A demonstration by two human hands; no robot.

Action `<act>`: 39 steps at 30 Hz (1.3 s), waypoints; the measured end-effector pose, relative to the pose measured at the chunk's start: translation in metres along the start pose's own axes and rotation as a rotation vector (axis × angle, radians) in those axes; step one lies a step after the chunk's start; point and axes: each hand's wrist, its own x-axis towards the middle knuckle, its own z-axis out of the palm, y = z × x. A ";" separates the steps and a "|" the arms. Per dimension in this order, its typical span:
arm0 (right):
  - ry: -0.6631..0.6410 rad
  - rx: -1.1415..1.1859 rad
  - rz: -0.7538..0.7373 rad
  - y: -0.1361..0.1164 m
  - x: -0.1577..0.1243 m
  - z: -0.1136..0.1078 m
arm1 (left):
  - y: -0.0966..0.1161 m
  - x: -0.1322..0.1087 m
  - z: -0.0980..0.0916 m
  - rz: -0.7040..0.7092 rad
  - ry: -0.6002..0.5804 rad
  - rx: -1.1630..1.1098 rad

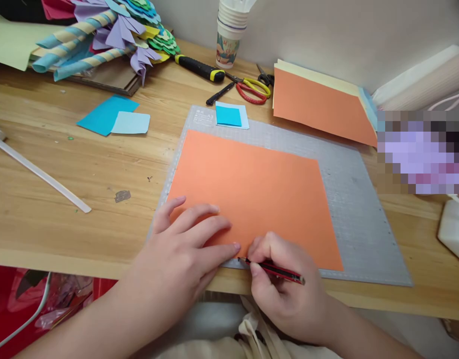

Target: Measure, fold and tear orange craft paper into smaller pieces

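A sheet of orange paper [259,194] lies flat on a grey cutting mat [364,224] in front of me. My left hand [195,239] rests on the paper's lower left part, its fingers spread and stretched out. Pinched in my right hand [285,279] is a red and black pencil [280,270], its tip at the paper's near edge, close beside my left fingertip. On the mat's far left part sit small blue and pale blue paper squares [229,116].
Scissors [254,90], a black pen [220,93] and a box cutter [199,67] lie behind the mat. Paper cups [227,47] stand by the wall. More orange sheets [319,102] lie at back right, paper flowers [120,30] at back left, blue paper [106,115] at left.
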 end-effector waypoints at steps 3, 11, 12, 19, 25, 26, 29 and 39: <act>-0.009 -0.025 0.013 0.001 -0.001 0.000 | 0.000 0.001 0.000 0.003 -0.003 -0.002; -0.031 -0.040 -0.015 0.000 0.001 0.000 | 0.000 0.000 -0.002 -0.014 -0.003 -0.039; -0.031 -0.043 -0.023 0.000 0.001 -0.001 | 0.000 0.000 -0.002 -0.016 -0.001 -0.043; -0.017 -0.009 0.010 0.000 -0.003 0.000 | -0.001 0.000 -0.002 -0.002 -0.044 -0.025; 0.003 -0.030 -0.020 0.002 -0.002 0.001 | -0.002 0.000 -0.002 -0.004 -0.045 -0.024; -0.002 -0.033 -0.031 0.002 -0.001 0.001 | -0.001 0.000 -0.002 -0.003 -0.042 -0.025; -0.022 -0.043 -0.053 0.001 0.000 0.000 | -0.001 0.001 -0.003 0.002 -0.034 -0.027; 0.406 0.452 -0.041 0.007 -0.010 0.001 | 0.001 -0.008 -0.019 -0.185 0.346 -0.143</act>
